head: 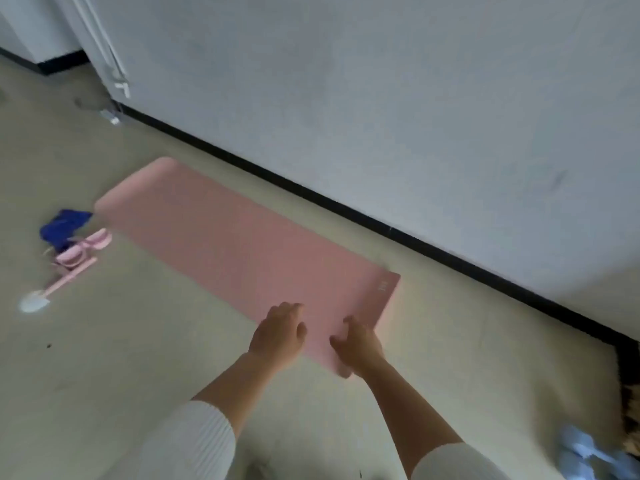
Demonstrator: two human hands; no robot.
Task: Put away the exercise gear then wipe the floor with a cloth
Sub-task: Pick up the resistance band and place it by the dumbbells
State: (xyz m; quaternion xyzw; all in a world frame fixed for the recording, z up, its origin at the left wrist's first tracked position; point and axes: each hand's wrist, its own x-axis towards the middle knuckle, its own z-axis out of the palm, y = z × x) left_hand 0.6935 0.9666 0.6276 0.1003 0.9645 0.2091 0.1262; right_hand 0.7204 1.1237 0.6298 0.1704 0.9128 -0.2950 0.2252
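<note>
- Right now our 2 hands rest on the near short end of the pink exercise mat: the left hand lies palm-down with fingers spread and flat, closed on nothing, while the right hand sits at the near corner with fingers curled, and we cannot tell whether it has actually pinched the edge or only presses on it.
- So neither grip clearly has hold of anything yet; we judge this as the start of rolling the mat up.
- The mat lies unrolled and flat on the floor, running away from us alongside the black skirting of the white wall, near it but not touching.
- We expect the mat to be light, soft and floppy, with some spring, so it should bend easily yet want to unroll; taking hold of the near edge at both corners and tucking it tightly should start an even roll.
- Further out to the left, well apart from our hands, lie a blue cloth, some small pink gear and a pink-handled tool with a white end; blur hides what these are exactly.
- At the lower right edge sits a pale blue item, too blurred to name.
</note>
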